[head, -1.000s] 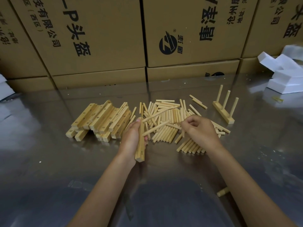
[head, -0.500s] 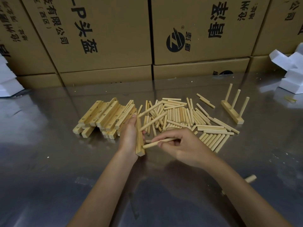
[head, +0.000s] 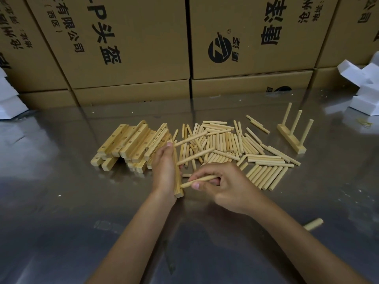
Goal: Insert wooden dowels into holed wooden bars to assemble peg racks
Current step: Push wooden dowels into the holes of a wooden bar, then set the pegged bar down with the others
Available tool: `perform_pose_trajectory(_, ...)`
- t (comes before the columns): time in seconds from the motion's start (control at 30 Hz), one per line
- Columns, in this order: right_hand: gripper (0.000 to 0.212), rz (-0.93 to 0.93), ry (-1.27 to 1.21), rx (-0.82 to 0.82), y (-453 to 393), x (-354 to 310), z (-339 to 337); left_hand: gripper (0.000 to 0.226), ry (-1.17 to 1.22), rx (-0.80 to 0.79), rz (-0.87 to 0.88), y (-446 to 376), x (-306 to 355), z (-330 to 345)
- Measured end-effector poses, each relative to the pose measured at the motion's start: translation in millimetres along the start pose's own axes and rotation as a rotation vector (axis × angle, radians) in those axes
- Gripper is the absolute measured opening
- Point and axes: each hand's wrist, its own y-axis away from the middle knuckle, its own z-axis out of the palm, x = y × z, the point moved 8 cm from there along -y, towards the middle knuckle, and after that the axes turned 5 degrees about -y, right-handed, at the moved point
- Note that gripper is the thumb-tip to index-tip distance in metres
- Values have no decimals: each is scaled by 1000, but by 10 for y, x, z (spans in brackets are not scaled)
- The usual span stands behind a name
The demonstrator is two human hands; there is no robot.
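My left hand point(head: 165, 171) grips a holed wooden bar point(head: 178, 185) on edge, lengthwise away from me. Two dowels point(head: 194, 155) stick out of the bar to the right. My right hand point(head: 222, 186) pinches a third dowel point(head: 200, 180), whose left tip meets the bar near its near end. Behind the hands, loose dowels point(head: 225, 143) lie in a heap. A stack of holed bars point(head: 131, 144) sits to the left of the heap. A finished peg rack point(head: 292, 135) with three upright dowels stands at the right.
The work lies on a shiny metal table point(head: 61, 201). Cardboard boxes point(head: 133, 48) form a wall along the back. White foam pieces point(head: 367, 89) sit at the back right, with more foam point(head: 8, 99) at the far left. A stray dowel point(head: 313, 224) lies beside my right forearm.
My right hand left the dowel heap with one dowel and carried it left to the bar's near end. My left hand kept holding the bar.
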Motion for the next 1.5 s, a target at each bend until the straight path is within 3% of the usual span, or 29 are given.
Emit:
perform_pose_trajectory(0.53, 7, 54, 60, 59, -6, 55, -11, 31, -23, 9, 94, 41, 90, 39)
perform_pose_trajectory(0.63, 16, 56, 127, 79, -11, 40, -109, 28, -13, 7, 64, 13, 80, 45)
perform_pose_trajectory(0.8, 31, 134, 40, 194, -19, 68, -375, 20, 6, -6, 34, -30, 40, -21)
perform_pose_trajectory(0.9, 57, 319, 24, -17, 33, 197, -271, 25, 105, -17, 4, -68, 18, -51)
perform_pose_trajectory(0.97, 57, 359, 15, -123, 72, 237, -97, 22, 151, -56, 7, -62, 37, -19)
perform_pose_trajectory(1.13, 19, 167, 6, 258, -33, 185, -238, 34, 257, -171, 39, 24, 107, 123)
perform_pose_trajectory(1.27, 5, 185, 71, 479, 53, 237, -703, 38, 181, -328, 67, 96, 142, 258)
perform_pose_trajectory(1.37, 17, 257, 267, 767, 272, 331, -1296, 51, 94, -385, 43, 150, 81, 354)
perform_pose_trajectory(1.5, 40, 473, 454, 1056, 675, 596, -1934, 43, 66, -374, 16, 157, 28, 379)
